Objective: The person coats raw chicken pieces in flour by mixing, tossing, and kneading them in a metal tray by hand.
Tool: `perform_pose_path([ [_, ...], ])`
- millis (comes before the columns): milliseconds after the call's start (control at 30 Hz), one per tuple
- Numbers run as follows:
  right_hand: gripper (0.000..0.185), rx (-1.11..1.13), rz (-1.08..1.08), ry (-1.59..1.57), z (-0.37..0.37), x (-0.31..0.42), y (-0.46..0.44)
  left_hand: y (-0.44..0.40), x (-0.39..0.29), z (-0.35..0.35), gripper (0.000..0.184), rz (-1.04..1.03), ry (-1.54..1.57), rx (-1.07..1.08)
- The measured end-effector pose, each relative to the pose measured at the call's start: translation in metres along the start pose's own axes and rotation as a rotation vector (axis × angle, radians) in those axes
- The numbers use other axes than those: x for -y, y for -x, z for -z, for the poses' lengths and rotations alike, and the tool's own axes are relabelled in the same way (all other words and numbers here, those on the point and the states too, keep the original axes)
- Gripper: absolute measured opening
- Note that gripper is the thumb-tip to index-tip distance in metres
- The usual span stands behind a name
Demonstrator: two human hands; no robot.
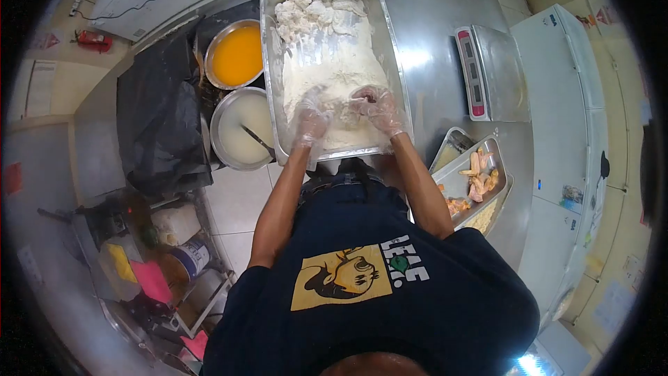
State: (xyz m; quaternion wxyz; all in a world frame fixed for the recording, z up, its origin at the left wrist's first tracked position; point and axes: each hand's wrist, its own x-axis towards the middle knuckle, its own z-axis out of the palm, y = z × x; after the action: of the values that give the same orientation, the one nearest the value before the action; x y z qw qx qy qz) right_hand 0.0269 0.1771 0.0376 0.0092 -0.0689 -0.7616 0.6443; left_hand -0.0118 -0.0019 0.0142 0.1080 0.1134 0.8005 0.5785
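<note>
A deep metal tray [266,49] holds white flour [334,52], with lumpy floured pieces [316,12] heaped at its far end. Both my hands wear clear plastic gloves and are inside the near half of this tray. My left hand [313,120] is low at the left side; its fingertips blend into the flour, so their closure is unclear. Beside it my right hand [379,110] has curled fingers, the thumb and forefinger bent toward each other over the flour. Whatever it grips is too floury to make out.
Left of the tray stand a bowl of orange liquid [238,56] and a bowl of pale liquid [236,132] with a dark-handled utensil [257,141]. A scale [490,73] sits to the right. Nearer, a metal tray [456,184] holds raw chicken pieces [483,182].
</note>
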Motion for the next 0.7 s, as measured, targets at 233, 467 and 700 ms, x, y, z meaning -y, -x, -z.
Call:
perform_pose_path([
  [233, 0.012, -0.112, 0.201, 0.428, -0.03, 0.045, -0.017, 0.0, 0.001, -0.047, 0.06, -0.086, 0.19, -0.042],
  [467, 0.009, -0.247, 0.309, 0.491, -0.04, -0.007, -0.042, 0.014, -0.011, -0.04, 0.066, -0.092, 0.088, -0.089],
  [700, 0.027, -0.404, 0.174, 0.574, 0.013, 0.089, -0.091, 0.015, -0.021, 0.014, 0.064, 0.2, -1.138, 0.298],
])
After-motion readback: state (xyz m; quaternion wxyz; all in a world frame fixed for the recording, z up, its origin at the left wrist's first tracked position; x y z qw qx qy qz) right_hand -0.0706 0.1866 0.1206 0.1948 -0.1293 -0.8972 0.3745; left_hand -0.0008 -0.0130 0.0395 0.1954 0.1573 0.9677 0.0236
